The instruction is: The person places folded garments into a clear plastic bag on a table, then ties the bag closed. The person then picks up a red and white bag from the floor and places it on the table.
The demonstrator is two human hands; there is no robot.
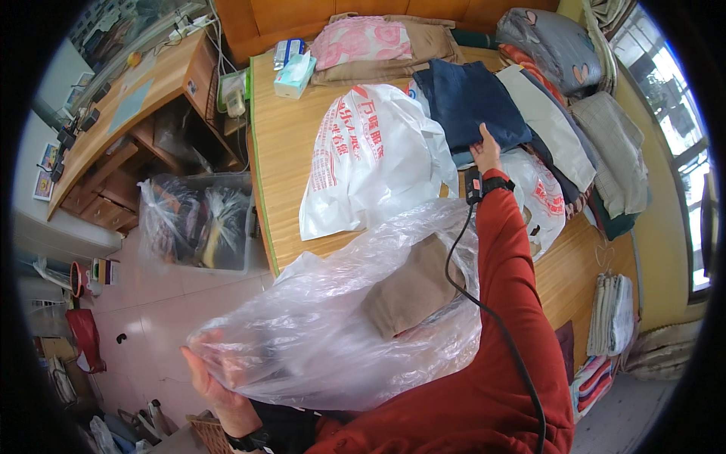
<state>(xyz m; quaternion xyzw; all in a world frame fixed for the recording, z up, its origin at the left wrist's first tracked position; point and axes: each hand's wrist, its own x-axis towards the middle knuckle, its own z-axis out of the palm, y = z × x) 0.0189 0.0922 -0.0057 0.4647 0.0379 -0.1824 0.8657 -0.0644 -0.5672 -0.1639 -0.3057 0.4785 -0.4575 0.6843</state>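
My left hand [218, 371] grips the edge of a large clear plastic bag [306, 318], and some fingers show through the film. Inside the bag lies a folded brown garment [414, 289]. My right hand [486, 152] reaches forward to the near edge of a folded navy garment [476, 105], its fingers against the cloth. Whether they pinch it is not plain. Left of that hand sits a white plastic bag with red print [374, 159]. A second white printed bag [536, 196] is partly hidden behind my right forearm.
Folded light trousers [547, 122] and a checked cloth [610, 147] are piled at the right. A tissue box [295, 76] and pillows [363, 42] are at the far end of the wood-toned bed surface [278, 147]. A plastic bin [224, 258] stands on the floor; a black cable crosses my right sleeve.
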